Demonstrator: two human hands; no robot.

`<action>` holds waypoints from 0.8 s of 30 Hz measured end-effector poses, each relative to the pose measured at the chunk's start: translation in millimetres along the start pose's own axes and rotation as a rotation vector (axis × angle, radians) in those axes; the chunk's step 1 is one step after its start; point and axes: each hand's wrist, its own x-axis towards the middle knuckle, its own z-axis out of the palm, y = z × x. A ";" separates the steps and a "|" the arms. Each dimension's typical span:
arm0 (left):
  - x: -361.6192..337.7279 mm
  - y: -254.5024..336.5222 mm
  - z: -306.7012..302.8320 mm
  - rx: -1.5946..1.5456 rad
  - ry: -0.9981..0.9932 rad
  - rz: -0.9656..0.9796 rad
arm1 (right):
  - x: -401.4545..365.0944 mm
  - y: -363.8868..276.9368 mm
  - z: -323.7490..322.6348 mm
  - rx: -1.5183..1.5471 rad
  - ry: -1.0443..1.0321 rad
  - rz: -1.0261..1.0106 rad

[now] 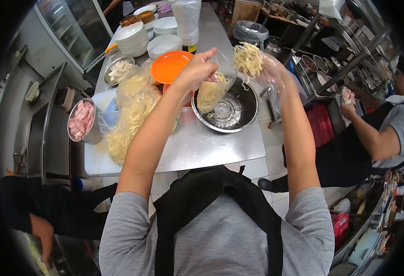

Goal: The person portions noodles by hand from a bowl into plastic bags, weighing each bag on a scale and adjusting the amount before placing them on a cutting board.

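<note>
Our left hand pinches the mouth of a small clear bag, part full of yellow noodles, and holds it hanging over the steel bowl. Our right hand, inside a loose plastic glove, is clenched on a clump of noodles at two o'clock of the bag's mouth, near it but apart, with a few strands dangling.

The bowl stands on the near right part of a long steel table, and its bottom shows wet. At nine o'clock of the bowl we see a big bag of noodles slumped on the tabletop. An orange plate lies at eleven o'clock. A steel tub of pink meat sits at the table's left edge, and a tray of white pieces lies beyond it. Stacked white bowls crowd the far end at twelve o'clock.

Pale floor tiles run under the table. A glass-door fridge stands at ten o'clock of the view. At three o'clock a co-worker in a black apron reaches toward steel racks
</note>
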 end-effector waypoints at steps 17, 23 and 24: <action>19.4 -5.5 6.8 -0.051 -0.036 -0.158 | -2.3 -35.0 58.5 -1.220 0.069 -0.013; 22.6 -9.4 5.3 -0.041 0.058 -0.161 | -22.0 19.1 45.0 -1.422 -0.031 -0.182; 22.5 -9.5 5.1 -0.035 0.054 -0.162 | -19.8 23.3 45.9 -1.472 0.009 -0.208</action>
